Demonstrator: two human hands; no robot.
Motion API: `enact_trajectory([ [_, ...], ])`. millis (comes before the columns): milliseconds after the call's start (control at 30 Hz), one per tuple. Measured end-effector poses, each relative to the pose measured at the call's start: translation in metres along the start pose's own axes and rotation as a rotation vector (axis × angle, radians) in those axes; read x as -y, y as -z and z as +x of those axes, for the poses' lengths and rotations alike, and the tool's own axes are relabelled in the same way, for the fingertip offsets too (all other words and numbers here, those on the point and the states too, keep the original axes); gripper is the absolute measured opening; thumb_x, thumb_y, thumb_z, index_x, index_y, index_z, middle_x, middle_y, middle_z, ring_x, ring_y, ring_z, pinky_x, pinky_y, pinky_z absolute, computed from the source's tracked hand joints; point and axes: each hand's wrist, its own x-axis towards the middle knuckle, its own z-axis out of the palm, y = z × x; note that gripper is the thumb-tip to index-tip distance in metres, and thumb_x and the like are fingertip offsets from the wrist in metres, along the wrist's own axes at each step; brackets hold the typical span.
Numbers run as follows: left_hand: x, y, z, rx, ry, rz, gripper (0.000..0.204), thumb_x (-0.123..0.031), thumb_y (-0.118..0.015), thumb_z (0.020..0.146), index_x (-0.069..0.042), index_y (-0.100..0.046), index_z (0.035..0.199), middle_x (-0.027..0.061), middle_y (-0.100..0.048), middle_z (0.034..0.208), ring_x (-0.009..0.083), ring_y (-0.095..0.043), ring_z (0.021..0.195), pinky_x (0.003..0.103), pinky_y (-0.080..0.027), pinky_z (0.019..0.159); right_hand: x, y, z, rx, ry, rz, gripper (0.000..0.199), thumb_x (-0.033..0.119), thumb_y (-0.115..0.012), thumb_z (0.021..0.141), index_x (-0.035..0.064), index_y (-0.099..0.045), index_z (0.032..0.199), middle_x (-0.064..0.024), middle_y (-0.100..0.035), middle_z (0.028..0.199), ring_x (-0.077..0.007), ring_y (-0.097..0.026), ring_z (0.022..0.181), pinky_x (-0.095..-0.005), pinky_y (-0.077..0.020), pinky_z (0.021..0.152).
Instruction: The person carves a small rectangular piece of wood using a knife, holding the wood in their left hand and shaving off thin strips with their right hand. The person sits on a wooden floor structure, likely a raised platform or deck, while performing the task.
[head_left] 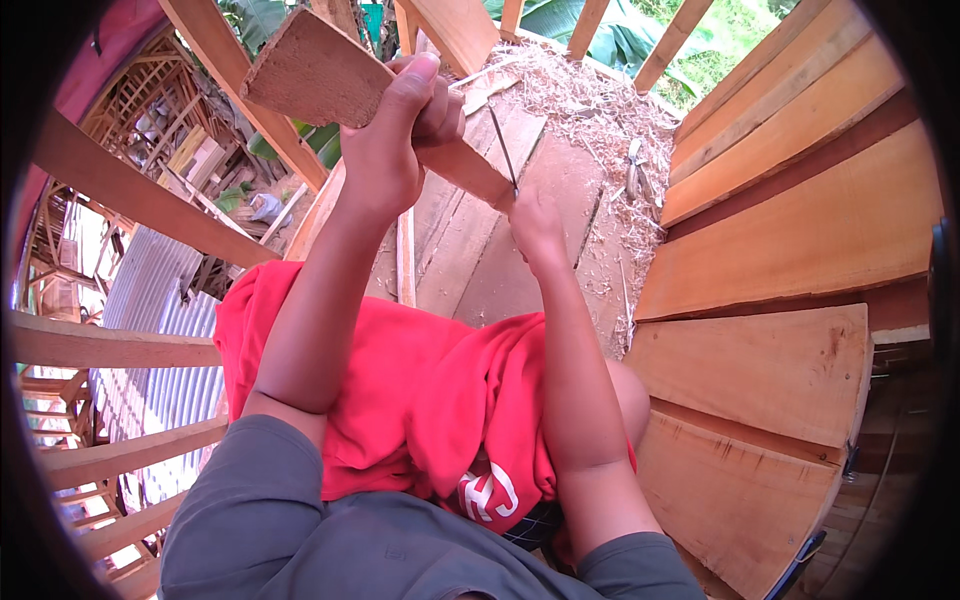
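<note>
My left hand (390, 150) is closed round a rough wooden block (315, 75), thumb up along its face, raised above the floorboards. The long piece slants down to the right from that fist. At its lower right end my right hand (538, 228) is closed on a thin dark rod-like tool (503, 150). The tool runs up and slightly left from the fist, across or just beside the wood's end; whether they touch I cannot tell. Its exact kind does not show. Red cloth (430, 385) covers my lap beneath both forearms.
Curly wood shavings (560, 95) lie over the floorboards (480, 255) ahead and to the right. Planks (790, 250) line the right side. Wooden slats (140, 210) form an open railing on the left, with corrugated metal sheet (150, 310) beyond.
</note>
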Motion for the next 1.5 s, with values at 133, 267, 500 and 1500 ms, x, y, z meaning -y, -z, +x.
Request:
enact_trajectory([
  [133,-0.002,0.001,0.006,-0.028,-0.004,-0.019,0.036,-0.018,-0.053,0.094,-0.012,-0.034,0.064,-0.0035,-0.025,0.054,0.0089,-0.022,0.047,0.028,-0.024,0.049,-0.019,-0.001,0.016,-0.060,-0.063,-0.014,0.055,0.037,-0.031,0.091,-0.0087,-0.062,0.088,-0.0273,-0.058,0.083,-0.0406,-0.056,0.080,-0.0450,-0.0412,0.073],
  [267,-0.003,0.014,0.010,-0.071,0.004,-0.020,0.038,-0.020,-0.054,0.093,-0.013,-0.033,0.063,-0.0037,-0.023,0.054,0.0091,-0.022,0.048,0.028,-0.023,0.049,0.005,-0.001,-0.002,0.030,0.038,-0.009,0.051,0.036,-0.031,0.091,-0.0019,-0.055,0.068,-0.0084,-0.050,0.052,-0.0204,-0.047,0.042,-0.0376,-0.0348,0.039],
  [500,-0.003,0.010,0.012,-0.018,0.045,0.051,0.039,-0.025,-0.052,0.093,-0.015,-0.028,0.063,-0.0034,-0.020,0.054,0.0105,-0.020,0.048,0.030,-0.023,0.050,-0.024,0.003,0.018,-0.005,-0.111,-0.084,0.060,0.034,-0.032,0.090,-0.0173,-0.062,0.097,-0.0377,-0.061,0.103,-0.0485,-0.060,0.104,-0.0473,-0.0436,0.093],
  [1500,-0.002,0.011,0.016,0.020,0.059,0.096,0.040,-0.028,-0.049,0.094,-0.016,-0.026,0.063,-0.0030,-0.019,0.053,0.0112,-0.021,0.049,0.030,-0.024,0.052,-0.026,0.017,0.024,0.025,-0.193,-0.143,0.059,0.035,-0.032,0.091,-0.0157,-0.063,0.096,-0.0382,-0.061,0.098,-0.0475,-0.060,0.103,-0.0468,-0.0448,0.093],
])
